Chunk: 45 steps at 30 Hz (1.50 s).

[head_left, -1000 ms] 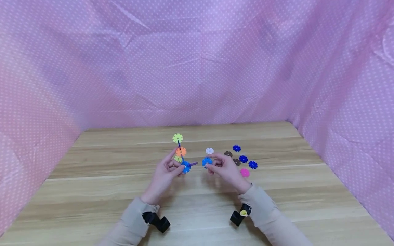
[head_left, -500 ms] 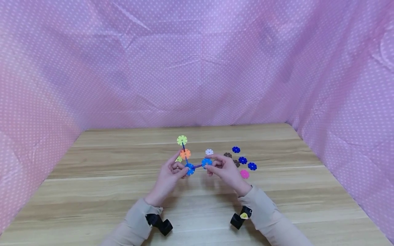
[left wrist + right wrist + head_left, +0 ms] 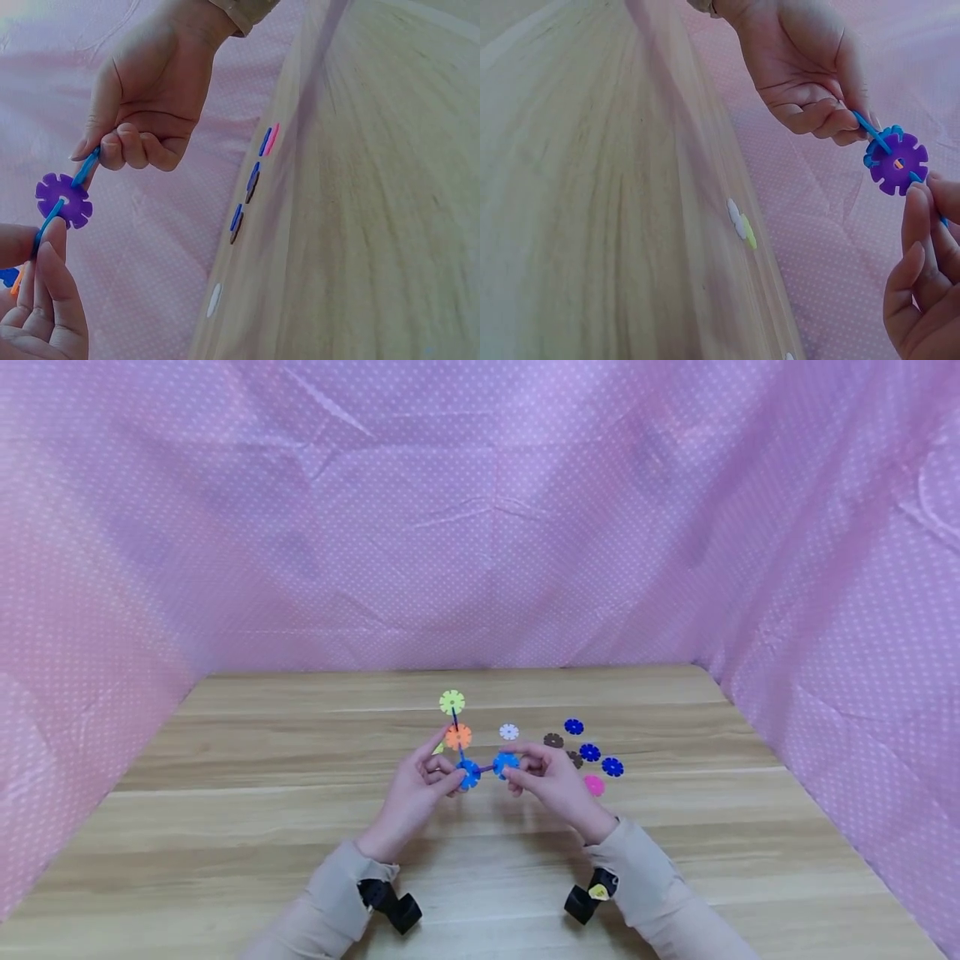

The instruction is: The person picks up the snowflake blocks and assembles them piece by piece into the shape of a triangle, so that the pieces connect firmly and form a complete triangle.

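Observation:
My left hand point(image 3: 416, 783) pinches a light blue notched disc point(image 3: 470, 774) between thumb and fingers. From that disc a linked chain rises, with an orange disc point(image 3: 459, 736) and a yellow-green disc point(image 3: 452, 702) joined by dark blue discs seen edge-on. My right hand point(image 3: 557, 783) pinches another light blue disc point(image 3: 506, 766). Between the two light blue discs sits a purple disc point(image 3: 52, 187), face-on in both wrist views. Both light blue discs meet it at its rim; how deep their slots engage is hard to tell.
On the wooden table point(image 3: 480, 877), right of the hands, lie several dark blue discs point(image 3: 589, 752), two brown discs point(image 3: 553, 740) and a pink disc point(image 3: 594, 786). A white disc point(image 3: 509, 732) lies behind the hands. Another yellow-green disc point(image 3: 749, 232) is partly hidden behind my left hand in the head view.
My left hand has moved right with the chain, closing the gap, so the purple disc now meets the light blue disc in my right hand. The right hand has barely moved.

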Each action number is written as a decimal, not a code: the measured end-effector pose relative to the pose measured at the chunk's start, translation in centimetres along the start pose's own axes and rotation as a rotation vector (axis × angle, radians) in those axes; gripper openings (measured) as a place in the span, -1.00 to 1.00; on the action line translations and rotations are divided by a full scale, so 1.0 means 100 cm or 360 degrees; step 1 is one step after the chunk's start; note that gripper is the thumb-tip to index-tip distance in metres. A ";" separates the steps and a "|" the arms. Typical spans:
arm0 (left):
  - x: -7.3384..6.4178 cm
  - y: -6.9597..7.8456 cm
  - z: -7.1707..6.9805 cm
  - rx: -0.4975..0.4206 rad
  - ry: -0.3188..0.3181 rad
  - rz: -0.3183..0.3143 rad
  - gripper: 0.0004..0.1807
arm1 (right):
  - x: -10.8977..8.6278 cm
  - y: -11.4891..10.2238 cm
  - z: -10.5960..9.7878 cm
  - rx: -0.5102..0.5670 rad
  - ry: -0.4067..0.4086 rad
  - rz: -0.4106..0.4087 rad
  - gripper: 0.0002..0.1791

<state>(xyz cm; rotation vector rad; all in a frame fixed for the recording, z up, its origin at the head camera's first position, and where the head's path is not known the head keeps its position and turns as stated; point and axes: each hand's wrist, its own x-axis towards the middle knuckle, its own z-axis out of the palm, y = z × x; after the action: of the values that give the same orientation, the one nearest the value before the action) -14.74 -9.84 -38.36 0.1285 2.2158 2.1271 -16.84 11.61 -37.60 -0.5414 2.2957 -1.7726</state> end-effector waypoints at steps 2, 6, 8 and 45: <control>0.000 0.001 0.001 0.0007 -0.0005 0.0002 -0.25 | -0.001 0.000 0.000 -0.0010 0.0003 -0.0005 -0.63; -0.001 0.003 0.001 0.0009 -0.0009 0.0002 -0.25 | -0.001 0.000 0.000 -0.0018 0.0023 -0.0018 -0.65; -0.002 0.005 0.001 0.0006 -0.0018 -0.0003 -0.25 | -0.001 0.000 0.001 -0.0021 0.0043 -0.0022 -0.66; -0.005 -0.001 -0.003 0.0168 -0.0030 -0.0059 -0.22 | -0.007 0.009 0.013 -0.0180 0.0041 0.0032 -0.64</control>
<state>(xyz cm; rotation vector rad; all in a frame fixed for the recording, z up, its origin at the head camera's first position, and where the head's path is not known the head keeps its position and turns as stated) -14.31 -10.19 -38.48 0.1115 2.3009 1.9824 -15.88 10.89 -38.90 -0.5151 2.4212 -1.6579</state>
